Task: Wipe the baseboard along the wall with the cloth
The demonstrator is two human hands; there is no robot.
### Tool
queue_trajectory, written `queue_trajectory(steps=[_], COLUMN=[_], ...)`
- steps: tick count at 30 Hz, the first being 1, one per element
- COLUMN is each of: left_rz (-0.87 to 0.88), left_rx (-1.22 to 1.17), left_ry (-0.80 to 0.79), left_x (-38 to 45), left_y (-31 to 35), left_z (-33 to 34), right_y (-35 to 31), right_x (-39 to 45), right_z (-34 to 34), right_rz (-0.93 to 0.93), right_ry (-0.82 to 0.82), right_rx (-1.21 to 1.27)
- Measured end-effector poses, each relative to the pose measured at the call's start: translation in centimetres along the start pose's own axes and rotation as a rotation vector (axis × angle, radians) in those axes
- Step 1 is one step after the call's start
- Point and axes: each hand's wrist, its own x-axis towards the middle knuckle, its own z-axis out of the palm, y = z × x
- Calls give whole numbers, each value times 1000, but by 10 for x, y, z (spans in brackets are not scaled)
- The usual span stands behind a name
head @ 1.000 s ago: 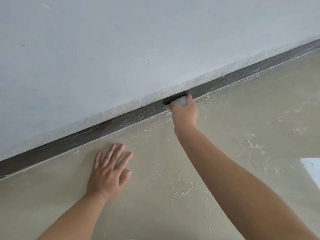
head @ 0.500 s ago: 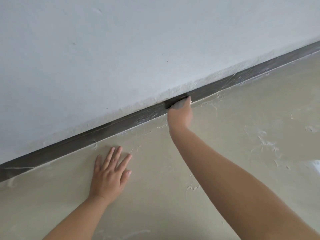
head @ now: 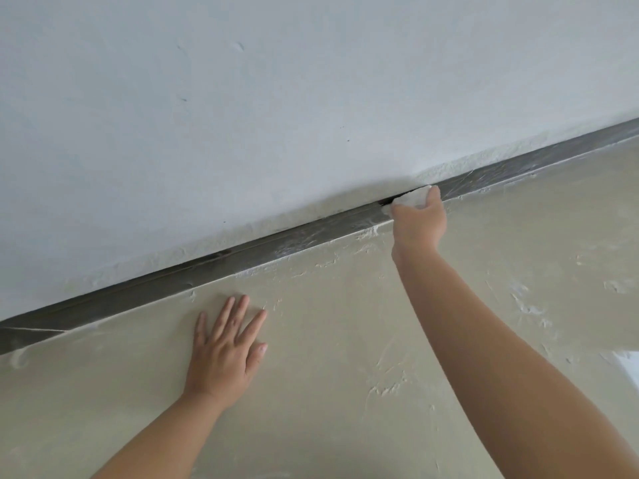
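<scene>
Now further right along the dark grey baseboard strip (head: 276, 242), the right hand (head: 420, 219) grips the small white cloth (head: 411, 198); the left hand (head: 224, 350) lies flat, fingers spread, on the beige floor (head: 345, 392).

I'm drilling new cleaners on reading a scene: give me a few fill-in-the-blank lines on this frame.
1. The right hand holds a white ____ against the baseboard.
2. The left hand rests flat, fingers spread, on the ____.
3. The baseboard is dark, and the wall above it is ____.

Missing words: cloth; floor; white
</scene>
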Motion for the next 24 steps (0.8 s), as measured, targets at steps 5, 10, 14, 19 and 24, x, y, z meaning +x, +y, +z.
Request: queue_trajectory(steps=[5,10,14,19,24], left_rz=[-1,20,49,-6,-92], left_rx=[18,40,55,42,28], left_ry=[15,31,48,64,74], left_x=[0,3,12,20,18], left_y=[0,1,3,16,21], left_z=[4,6,4,6,12], right_y=[13,41,33,11,-3], right_x=[-2,-49,-35,19,72], right_z=[19,62,52,6,-31], right_rz=[-81,-49,16,96,10], right_ry=[-7,-230,-227,-41,98], right_rx=[-235,-269,-213,47,21])
